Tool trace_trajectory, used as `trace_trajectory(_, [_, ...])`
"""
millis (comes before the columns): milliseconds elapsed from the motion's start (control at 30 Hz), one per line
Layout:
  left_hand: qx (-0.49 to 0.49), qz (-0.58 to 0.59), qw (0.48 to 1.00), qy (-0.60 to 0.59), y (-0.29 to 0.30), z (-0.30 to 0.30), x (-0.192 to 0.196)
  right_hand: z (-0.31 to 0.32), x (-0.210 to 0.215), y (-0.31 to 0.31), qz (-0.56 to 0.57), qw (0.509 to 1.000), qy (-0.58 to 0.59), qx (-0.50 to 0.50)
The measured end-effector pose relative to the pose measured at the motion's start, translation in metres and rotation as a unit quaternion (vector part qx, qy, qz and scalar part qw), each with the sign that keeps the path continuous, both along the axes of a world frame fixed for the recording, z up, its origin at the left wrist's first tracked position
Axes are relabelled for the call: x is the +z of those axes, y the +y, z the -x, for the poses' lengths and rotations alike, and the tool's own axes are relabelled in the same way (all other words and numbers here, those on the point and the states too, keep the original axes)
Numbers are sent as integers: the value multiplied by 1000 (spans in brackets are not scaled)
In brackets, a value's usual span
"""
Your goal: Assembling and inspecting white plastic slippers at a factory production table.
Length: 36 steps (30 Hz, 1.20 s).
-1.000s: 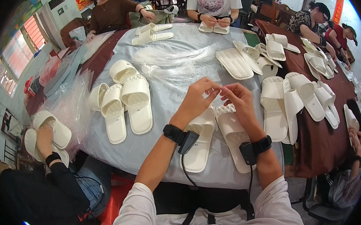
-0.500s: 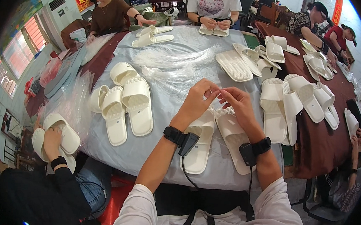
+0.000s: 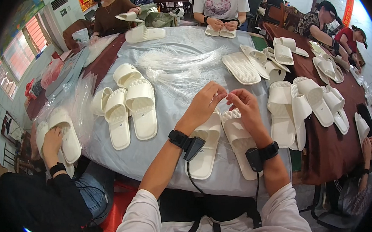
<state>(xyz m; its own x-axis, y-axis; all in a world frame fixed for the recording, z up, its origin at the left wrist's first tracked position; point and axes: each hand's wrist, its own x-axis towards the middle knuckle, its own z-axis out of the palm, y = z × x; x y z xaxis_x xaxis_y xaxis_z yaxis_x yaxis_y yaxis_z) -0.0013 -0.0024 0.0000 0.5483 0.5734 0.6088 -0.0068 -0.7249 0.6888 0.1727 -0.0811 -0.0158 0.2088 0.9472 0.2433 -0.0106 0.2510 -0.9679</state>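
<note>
Over the near middle of the table, my left hand point(image 3: 206, 102) and my right hand point(image 3: 245, 106) face each other with their fingertips pinched and a small gap between them. Whatever thin thing they may hold is too fine to make out. Beneath them lie two cream slide slippers side by side, the left slipper point(image 3: 202, 156) under my left wrist and the right slipper point(image 3: 239, 139) under my right hand. Both point toes-away, their far ends partly hidden by my hands. Just beyond spreads a loose heap of clear, thin plastic strands point(image 3: 178, 68).
More slippers point(image 3: 141, 108) lie to my left, and others point(image 3: 281, 116) crowd the right side. A co-worker's hand point(image 3: 52, 143) holds slippers by clear plastic bags point(image 3: 81, 108) at the left edge. Other people sit round the grey-covered table point(image 3: 165, 166) and a brown-covered one point(image 3: 339, 148).
My fingertips have drawn slightly apart. The far-left co-worker has lifted one slipper off the table, and the near-left co-worker's pair has shifted toward the plastic bags.
</note>
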Motion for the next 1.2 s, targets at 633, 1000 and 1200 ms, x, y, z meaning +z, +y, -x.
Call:
trace_trajectory(633, [-4,75,997,14,-2,1,1,2,6,-2,-14,1000,-15,2])
trace_trajectory(1000, [-23,49,998,8,-2,0,0,-2,4,-4,9,1000,10,21])
trace_trajectory(1200, [-24,38,999,-8,0,-1,-2,1,8,-6,15,999,14,25])
